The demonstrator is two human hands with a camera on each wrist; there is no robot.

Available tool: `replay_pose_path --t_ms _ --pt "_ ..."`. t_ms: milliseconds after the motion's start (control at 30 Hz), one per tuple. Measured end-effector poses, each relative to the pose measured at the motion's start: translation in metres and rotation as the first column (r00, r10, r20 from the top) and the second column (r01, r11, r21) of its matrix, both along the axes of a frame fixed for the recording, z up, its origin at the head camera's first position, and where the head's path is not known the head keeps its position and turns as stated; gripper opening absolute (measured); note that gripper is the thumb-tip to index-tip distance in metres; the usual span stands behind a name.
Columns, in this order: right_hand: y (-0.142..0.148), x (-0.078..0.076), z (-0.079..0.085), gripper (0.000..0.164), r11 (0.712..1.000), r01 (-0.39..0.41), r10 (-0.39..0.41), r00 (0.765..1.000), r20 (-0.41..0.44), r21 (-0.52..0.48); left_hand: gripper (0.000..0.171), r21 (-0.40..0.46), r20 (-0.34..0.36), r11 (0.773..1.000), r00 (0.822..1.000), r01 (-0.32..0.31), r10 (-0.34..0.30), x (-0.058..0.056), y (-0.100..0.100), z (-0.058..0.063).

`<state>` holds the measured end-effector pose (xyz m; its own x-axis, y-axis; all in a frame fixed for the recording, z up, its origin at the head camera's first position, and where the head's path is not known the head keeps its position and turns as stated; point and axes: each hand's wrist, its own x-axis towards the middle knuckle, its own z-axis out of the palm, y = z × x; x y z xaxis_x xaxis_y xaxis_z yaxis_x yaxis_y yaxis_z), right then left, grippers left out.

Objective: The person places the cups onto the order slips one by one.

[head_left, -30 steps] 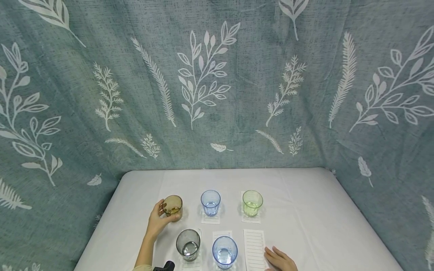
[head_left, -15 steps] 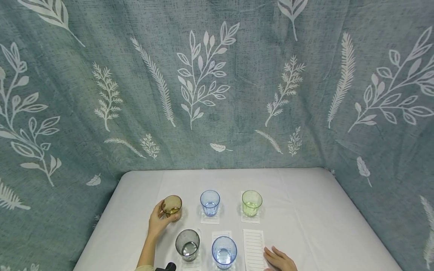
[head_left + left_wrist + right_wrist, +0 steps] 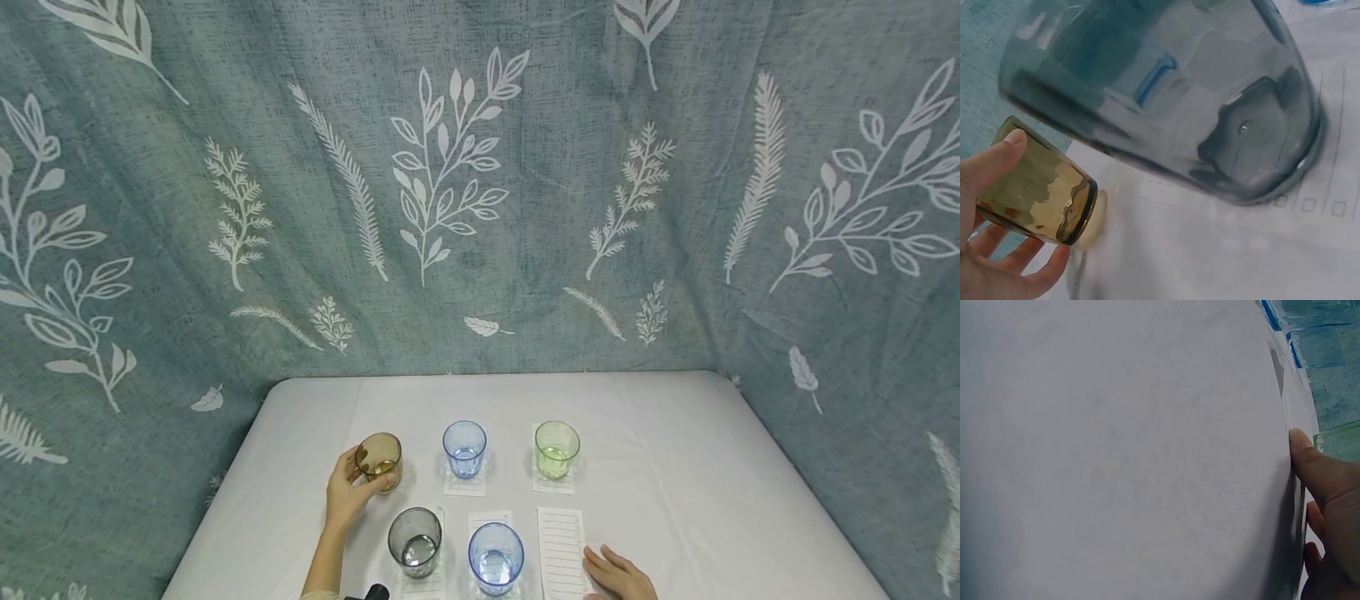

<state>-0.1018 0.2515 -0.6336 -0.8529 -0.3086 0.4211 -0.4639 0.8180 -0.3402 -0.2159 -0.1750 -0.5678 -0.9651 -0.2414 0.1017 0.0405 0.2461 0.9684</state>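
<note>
My left hand grips an amber glass at the left of the white table, thumb on its near side and fingers round the far side. The left wrist view shows this amber glass with its base close to the cloth; whether it touches I cannot tell. Nearer me, a larger grey glass stands on a printed slip. My right hand rests with its fingers lightly extended at the right edge of a lined paper slip. In the right wrist view, the right thumb lies along a white edge.
A blue glass and a green glass stand in the back row on paper slips. Another blue glass stands in front, between the grey glass and the lined slip. Behind the table hangs a green leaf-patterned curtain.
The amber glass and my left hand have shifted very slightly left and nearer me. My right hand and the standing glasses stay put.
</note>
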Motion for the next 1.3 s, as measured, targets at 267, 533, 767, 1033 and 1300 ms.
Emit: replay_pose_path --t_ms 267,533,767,1033,1300 --pt "-0.001 0.0 0.001 0.042 1.0 0.014 -0.014 0.999 -0.03 -0.02 0.078 0.028 -0.021 0.999 1.0 0.019 -0.018 0.007 -0.001 0.022" --pt "-0.004 0.0 0.012 0.041 1.0 0.003 -0.004 0.99 0.139 0.004 0.082 0.035 -0.032 0.997 0.998 0.063 -0.062 0.016 0.002 0.052" --pt "-0.005 0.0 0.017 0.044 1.0 0.002 0.002 0.979 0.202 -0.019 0.08 0.063 -0.051 0.988 0.989 0.144 -0.141 0.027 0.008 0.08" --pt "-0.005 0.001 0.012 0.042 1.0 0.017 -0.014 0.99 0.137 -0.019 0.076 0.064 -0.09 0.974 0.974 0.216 -0.21 0.034 0.02 0.096" --pt "-0.006 0.001 0.01 0.04 0.999 0.04 -0.039 0.994 0.103 -0.009 0.075 0.065 -0.116 0.954 0.952 0.292 -0.284 0.039 0.034 0.105"
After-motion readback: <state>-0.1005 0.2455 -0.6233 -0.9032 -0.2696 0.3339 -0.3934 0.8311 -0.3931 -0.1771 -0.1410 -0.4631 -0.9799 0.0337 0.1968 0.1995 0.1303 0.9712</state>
